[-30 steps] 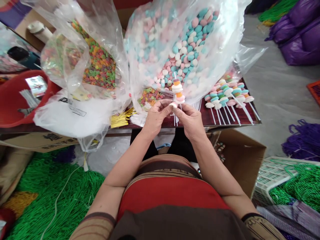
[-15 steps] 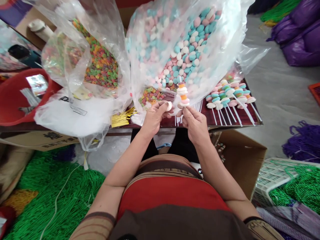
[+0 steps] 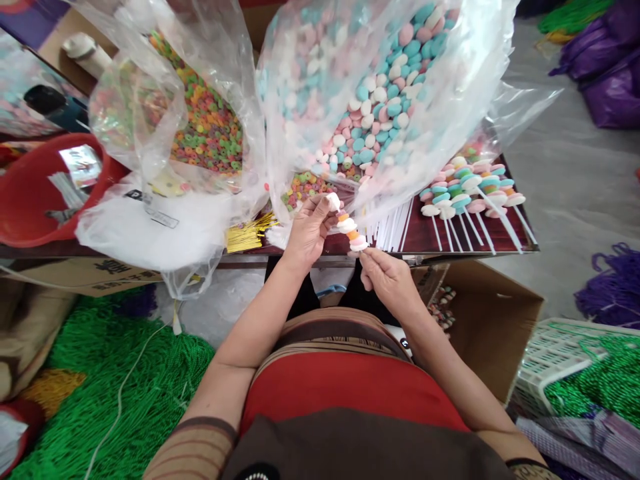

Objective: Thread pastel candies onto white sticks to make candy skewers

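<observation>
- White sweet (image 3: 333,201), in the head view: the left hand (image 3: 307,230) is pinching it between thumb and fingers at the upper end of the skewer (image 3: 353,235); whether the tip is piercing it, I cannot tell.
- The right hand (image 3: 387,277) is gripping the skewer low down, just under its bottom sweet, with its fingers curling in.
- The skewer is leaning toward the left hand, near the worktop's (image 3: 419,235) front edge, and is carrying white, orange and pinkish pieces.
- Good threading is probably calling for the tip to be meeting the sweet's middle, so that it is not splitting or sitting lopsided.
- The right hand should be bracing the stick in line with the push, since a thin stick is likely to be bending under sideways force.
- The left fingers should be pressing gently and leaving the tip's exit path free.
- Toward the worktop's front right corner, loaded skewers (image 3: 465,193) are lying well apart from both hands; loose sticks (image 3: 395,227) are lying nearer, along the front edge.
</observation>
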Demonstrator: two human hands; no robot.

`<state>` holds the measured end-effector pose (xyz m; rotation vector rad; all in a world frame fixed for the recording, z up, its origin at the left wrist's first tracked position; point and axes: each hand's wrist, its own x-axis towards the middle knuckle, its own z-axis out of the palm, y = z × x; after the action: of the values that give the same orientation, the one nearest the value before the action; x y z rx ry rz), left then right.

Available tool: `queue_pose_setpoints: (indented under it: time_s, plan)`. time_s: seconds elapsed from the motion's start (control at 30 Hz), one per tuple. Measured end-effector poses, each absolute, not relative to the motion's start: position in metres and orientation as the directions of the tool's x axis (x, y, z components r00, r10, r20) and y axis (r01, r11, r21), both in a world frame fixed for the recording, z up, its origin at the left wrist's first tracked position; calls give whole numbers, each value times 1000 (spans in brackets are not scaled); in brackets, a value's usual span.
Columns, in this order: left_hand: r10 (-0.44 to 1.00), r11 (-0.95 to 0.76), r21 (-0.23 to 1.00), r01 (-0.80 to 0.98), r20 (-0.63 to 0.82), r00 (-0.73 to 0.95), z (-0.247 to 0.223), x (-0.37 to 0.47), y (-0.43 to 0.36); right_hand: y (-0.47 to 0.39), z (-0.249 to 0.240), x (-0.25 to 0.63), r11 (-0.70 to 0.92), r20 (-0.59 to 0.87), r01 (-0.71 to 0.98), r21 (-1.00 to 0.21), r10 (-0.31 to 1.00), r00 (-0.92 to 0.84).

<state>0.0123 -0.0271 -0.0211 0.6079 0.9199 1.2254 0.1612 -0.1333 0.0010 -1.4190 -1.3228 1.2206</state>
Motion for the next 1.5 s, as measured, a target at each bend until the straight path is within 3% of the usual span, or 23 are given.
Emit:
queue_pose_setpoints:
  time_s: [0.2,0.5,0.77,1.23,1.37,1.5]
  plan:
    - [994,107,876,-471,-111,18,-26,13,-30,-134,5,167,-105,-115,247,-963,993,-28]
    - [998,44,906,-421,-57,-17,-37,14,-26,-134,11,168,-164,-179,297,-941,984,-22]
    - [982,-190,978,-87,190,-6,-34,8,-34,-137,18,168,-225,-233,222,-949,972,-13]
    - [881,-455,839,297,472,16,-31,3,-38,-138,17,152,-165,-171,191,-968,985,-14]
    - [874,-457,816,353,485,9,-28,2,-40,-139,15,142,-130,-136,190,-973,990,-19]
    - [906,-406,865,296,424,4,-27,3,-39,-135,8,137,-129,-136,179,-975,990,-27]
